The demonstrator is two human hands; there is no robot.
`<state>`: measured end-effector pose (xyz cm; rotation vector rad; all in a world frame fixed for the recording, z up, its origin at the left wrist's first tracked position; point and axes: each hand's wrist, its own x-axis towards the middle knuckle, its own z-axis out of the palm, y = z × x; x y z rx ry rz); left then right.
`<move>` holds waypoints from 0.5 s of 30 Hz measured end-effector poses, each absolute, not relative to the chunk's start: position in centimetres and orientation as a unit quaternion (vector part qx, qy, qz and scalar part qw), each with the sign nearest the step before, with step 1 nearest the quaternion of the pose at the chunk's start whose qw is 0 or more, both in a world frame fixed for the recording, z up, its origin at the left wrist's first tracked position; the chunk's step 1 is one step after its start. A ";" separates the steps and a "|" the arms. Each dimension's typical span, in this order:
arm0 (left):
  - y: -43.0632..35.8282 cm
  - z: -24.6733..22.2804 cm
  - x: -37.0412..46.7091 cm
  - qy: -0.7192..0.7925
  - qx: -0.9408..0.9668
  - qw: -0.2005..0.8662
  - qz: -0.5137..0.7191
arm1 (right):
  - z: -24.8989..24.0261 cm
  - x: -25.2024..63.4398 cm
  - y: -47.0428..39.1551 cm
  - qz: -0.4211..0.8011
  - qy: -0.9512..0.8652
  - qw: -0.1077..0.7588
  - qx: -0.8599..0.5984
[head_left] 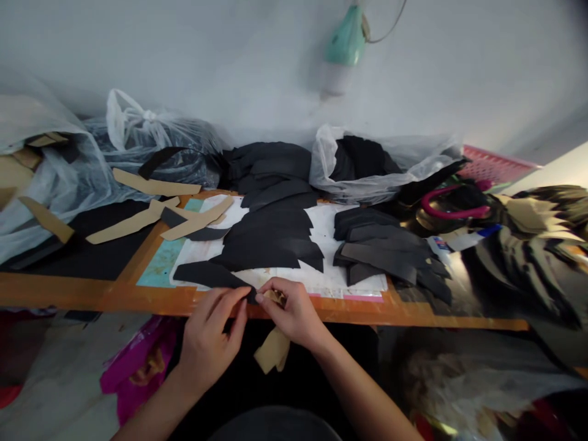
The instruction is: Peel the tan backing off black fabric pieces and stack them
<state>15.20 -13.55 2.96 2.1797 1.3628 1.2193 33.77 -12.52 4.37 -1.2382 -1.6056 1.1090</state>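
Observation:
My left hand (212,331) pinches the near right end of a long black cut piece (206,274), which lies on white paper at the table's front edge. Thumb and forefinger of my right hand (294,313) close on the same tip from the other side. Tan strips (274,350) hang below my right palm, apparently tucked under its curled fingers. Just beyond my hands lies a fanned stack of black pieces (271,239). Loose tan pieces (199,218) rest to the left, some across dark ones. The pinched tip is partly hidden by my fingers.
Another black stack (386,248) lies to the right. Plastic bags (160,141) of pieces line the wall, with an open bag (367,168) at the back. Brown tape covers the table edge (105,294). A pink basket (496,164) and curved dark pieces (523,269) stand far right.

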 end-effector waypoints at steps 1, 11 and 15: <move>-13.3 3.5 14.7 0.437 0.789 0.114 0.416 | 4.7 33.9 -12.7 0.461 -0.629 0.410 -0.474; -12.8 4.2 13.9 0.308 0.827 0.114 0.456 | 3.7 33.0 -14.7 0.762 -0.342 0.471 -0.283; -13.5 3.1 14.0 0.347 0.778 0.152 0.501 | 3.0 33.9 -14.1 0.747 -0.229 0.540 -0.314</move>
